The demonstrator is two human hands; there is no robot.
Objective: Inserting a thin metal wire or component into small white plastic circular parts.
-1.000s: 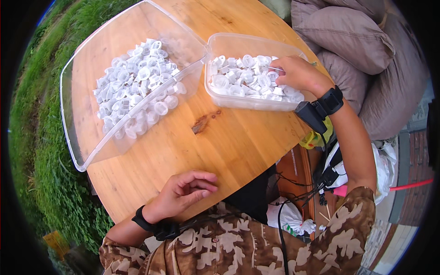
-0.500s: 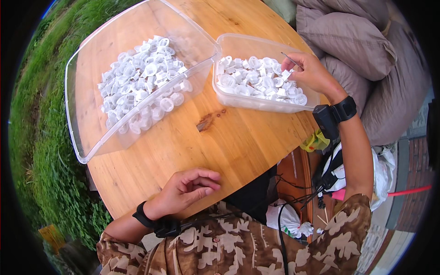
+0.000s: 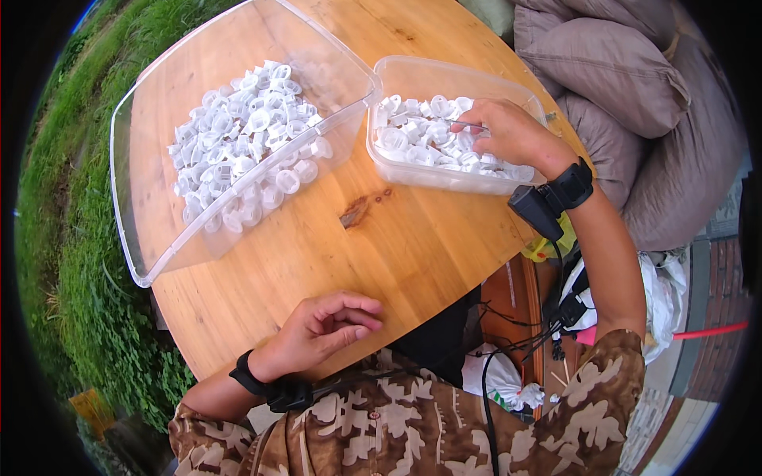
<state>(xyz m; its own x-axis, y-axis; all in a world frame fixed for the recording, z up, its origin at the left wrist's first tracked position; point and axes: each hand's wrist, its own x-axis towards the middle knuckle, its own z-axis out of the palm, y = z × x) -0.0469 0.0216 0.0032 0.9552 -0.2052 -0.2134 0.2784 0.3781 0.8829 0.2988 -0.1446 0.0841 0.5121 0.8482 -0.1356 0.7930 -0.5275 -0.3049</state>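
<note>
My right hand point(image 3: 508, 131) reaches over the smaller clear plastic tub point(image 3: 444, 184), fingers pinched on a thin grey metal tool point(image 3: 468, 124) that is mostly hidden by them. Small white plastic parts point(image 3: 417, 135), round caps with square ends, fill the tub's floor beneath my fingertips. Whether a part is also between those fingers, I cannot tell. My left hand point(image 3: 325, 325) rests at the table's near edge, loosely curled, with nothing in it and a gap between thumb and fingers. To the left, a larger clear tub point(image 3: 151, 266) holds a heap of similar white parts point(image 3: 230, 135).
The tubs stand rim to rim on a round-edged wooden table point(image 3: 397, 246). Brown stuffed cushions point(image 3: 603, 71) are piled at the far right. Dark cables point(image 3: 516, 345) and white plastic bags point(image 3: 496, 381) lie below the table's near right edge. Grass point(image 3: 103, 333) borders the left side.
My right hand has moved left and deeper over the smaller tub, from its right end toward its middle. My left hand has stayed put.
</note>
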